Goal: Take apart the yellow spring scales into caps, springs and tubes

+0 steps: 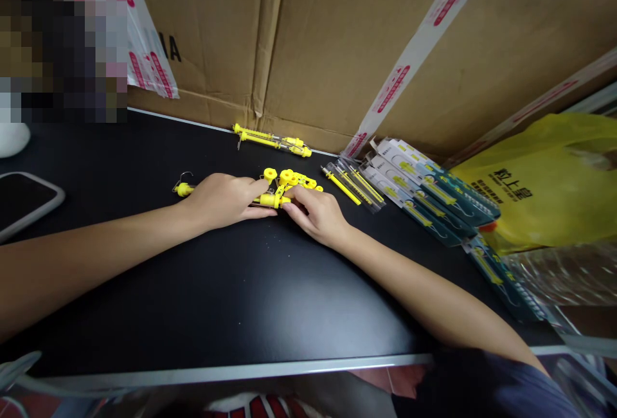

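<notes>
My left hand (225, 199) lies closed over a long yellow plastic tool (270, 200) on the black table (202, 289); the tool's hooked end (182, 187) sticks out to the left of the hand. My right hand (315, 211) pinches the tool's other end, just under a small heap of yellow plastic parts (293, 179). Both hands meet at the middle of the tool.
Two more yellow tools (270, 138) lie by the cardboard boxes (337, 38) at the back. Clear sleeves with yellow sticks (354, 185) and several packaged cards (429, 193) fan out to the right, beside a yellow plastic bag (544, 180). A phone (24, 199) lies far left.
</notes>
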{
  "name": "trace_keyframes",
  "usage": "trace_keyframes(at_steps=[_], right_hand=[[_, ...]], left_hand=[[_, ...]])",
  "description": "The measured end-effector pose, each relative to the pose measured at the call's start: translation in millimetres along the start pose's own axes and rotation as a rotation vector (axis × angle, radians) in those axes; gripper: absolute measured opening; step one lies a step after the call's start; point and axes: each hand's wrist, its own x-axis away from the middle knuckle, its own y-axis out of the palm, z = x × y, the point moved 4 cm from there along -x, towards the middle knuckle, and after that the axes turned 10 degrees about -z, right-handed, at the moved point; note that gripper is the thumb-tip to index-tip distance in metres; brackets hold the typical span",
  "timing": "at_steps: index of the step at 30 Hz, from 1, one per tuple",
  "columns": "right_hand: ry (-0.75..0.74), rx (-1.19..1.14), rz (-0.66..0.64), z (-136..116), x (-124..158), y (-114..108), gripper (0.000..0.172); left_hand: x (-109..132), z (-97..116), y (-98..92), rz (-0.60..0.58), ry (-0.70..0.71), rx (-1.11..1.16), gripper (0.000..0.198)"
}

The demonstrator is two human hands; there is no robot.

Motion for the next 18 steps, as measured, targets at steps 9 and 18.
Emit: trace_keyframes(at_steps=[9, 18], right_hand=[[-0.049, -0.068, 0.092, -2.3, 2.7, 0.3, 0.015], [0.094, -0.006, 0.252, 3.5, 2.9, -5.8, 0.013]], left_hand=[[1.0, 0.6, -0.5, 0.025, 0.016, -0.015, 0.046], [0.2, 0.7, -1.3, 0.014, 0.011, -0.004, 0.046]])
